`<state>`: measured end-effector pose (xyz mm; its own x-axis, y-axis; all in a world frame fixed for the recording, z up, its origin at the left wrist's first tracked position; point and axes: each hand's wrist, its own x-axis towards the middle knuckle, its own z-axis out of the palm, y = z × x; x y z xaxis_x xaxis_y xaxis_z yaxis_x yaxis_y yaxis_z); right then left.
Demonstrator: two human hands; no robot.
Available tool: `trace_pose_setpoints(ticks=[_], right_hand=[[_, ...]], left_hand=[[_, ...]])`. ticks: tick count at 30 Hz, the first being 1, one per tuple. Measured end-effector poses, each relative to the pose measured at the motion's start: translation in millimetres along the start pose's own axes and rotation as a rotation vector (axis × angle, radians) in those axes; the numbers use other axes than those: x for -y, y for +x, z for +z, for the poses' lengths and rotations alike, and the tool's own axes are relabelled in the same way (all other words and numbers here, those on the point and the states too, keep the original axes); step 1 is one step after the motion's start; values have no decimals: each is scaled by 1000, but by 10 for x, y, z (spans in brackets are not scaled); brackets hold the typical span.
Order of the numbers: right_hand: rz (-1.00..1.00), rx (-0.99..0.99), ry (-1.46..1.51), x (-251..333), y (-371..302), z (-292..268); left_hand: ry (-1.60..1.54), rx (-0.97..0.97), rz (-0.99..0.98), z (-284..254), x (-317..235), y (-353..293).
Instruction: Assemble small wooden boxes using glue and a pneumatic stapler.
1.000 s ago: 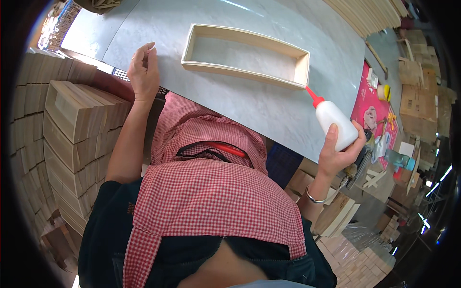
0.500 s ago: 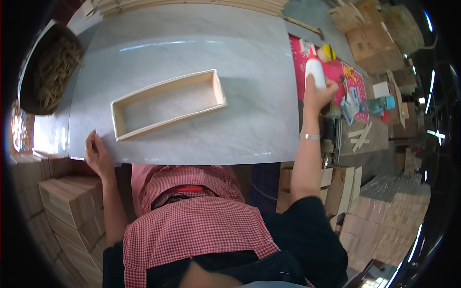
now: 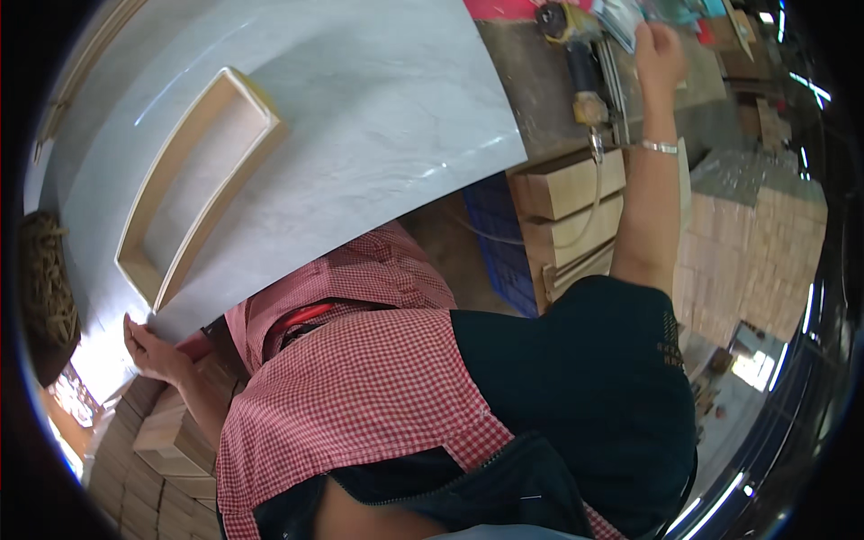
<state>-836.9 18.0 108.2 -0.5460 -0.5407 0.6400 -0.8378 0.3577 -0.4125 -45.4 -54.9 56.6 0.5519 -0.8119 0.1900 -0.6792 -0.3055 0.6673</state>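
Observation:
A shallow rectangular wooden frame [image 3: 184, 126], with thin pale walls and the grey tabletop showing inside it, lies slanted on the table. By the frame's near corner, at the table's left front edge, my left hand [image 3: 155, 353] rests with fingers loosely apart, holding nothing I can see. Far to the right, my right hand [image 3: 661, 58] reaches over the side bench with its fingers curled closed. What they hold, if anything, is hidden. Just left of it lies a pale blue-white packet [image 3: 619, 22]. A yellow and black air tool [image 3: 583, 76] with a hose is nearby.
The grey table [image 3: 378, 117] ends in a corner before the side bench [image 3: 522, 85]. Wooden boxes [image 3: 576, 193] and a blue crate [image 3: 495, 238] stand below. Stacked wood [image 3: 756, 234] is at right; a dark bin of tan strips [image 3: 45, 279] sits at left.
My view has turned to the right. The white red-tipped bottle that my right hand held is out of sight, and that hand is now farther right along the bench. My left hand stays at the table edge.

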Motion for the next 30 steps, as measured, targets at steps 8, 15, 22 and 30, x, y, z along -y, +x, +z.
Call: trace_pose_setpoints(ticks=[8,15,22,30], right_hand=[[761,473,-441,-1007,-2155,-972],[1143,808,-447,-1179,-2453,-667],[1192,490,-410,-1022,-2453,-1074],[426,-93,-49,487,-1729,-1392]], left_hand=[[18,-49,-38,63,84,72],[-85,17,-14,68,175,99],[-233,44,-8,129,178,89],[-597,141,-95,138,198,-19]])
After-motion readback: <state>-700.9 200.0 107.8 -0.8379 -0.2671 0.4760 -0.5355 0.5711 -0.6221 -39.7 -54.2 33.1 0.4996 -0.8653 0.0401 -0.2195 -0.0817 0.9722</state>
